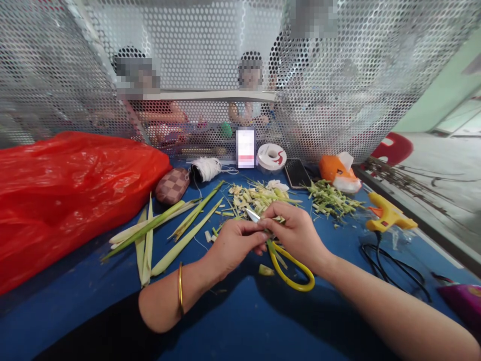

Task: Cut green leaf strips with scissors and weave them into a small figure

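Pinching with closed fingertips, the left hand held a green strip, the right hand yellow-handled scissors; from them, cut pieces lay heaped toward twelve o'clock, longer leaves, seemingly untrimmed, toward nine.

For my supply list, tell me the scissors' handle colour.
Yellow; the scissors' handle shows best in the head view.

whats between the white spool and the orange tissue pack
A dark phone lies between the white spool and the orange tissue pack, as the head view shows.
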Demonstrator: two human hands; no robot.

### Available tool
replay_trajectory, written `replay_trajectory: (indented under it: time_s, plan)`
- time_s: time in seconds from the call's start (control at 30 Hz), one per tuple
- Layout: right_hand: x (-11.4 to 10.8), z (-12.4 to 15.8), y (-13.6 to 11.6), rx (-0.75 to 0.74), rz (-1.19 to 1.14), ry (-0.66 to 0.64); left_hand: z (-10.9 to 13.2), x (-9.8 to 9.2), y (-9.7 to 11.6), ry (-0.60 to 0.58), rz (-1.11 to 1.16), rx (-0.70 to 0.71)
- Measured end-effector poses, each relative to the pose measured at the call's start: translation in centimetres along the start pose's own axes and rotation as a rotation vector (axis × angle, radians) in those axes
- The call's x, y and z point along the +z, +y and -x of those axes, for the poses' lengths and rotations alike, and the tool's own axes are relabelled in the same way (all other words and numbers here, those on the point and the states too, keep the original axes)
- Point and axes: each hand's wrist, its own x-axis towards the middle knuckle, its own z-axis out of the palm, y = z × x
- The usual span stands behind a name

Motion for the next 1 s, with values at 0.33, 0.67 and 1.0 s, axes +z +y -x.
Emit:
replay_trajectory:
  time_s: [0.33,0.67,1.0]
  plan:
    - [-0.1,-0.2,0.1,-0.045,-0.012,0.068,-0.2,-0.1,-0.3,0.059,0.037,0.026]
    - [-0.4,-0.9,0.7,0.386,-0.444,-0.037,-0.8,-0.9,0.4,0.206,0.459,0.037]
    - [2.2,0.8,-0.6,0.372,-0.624,-0.171,-0.2,0.1,0.2,0.22,0.576,0.005]
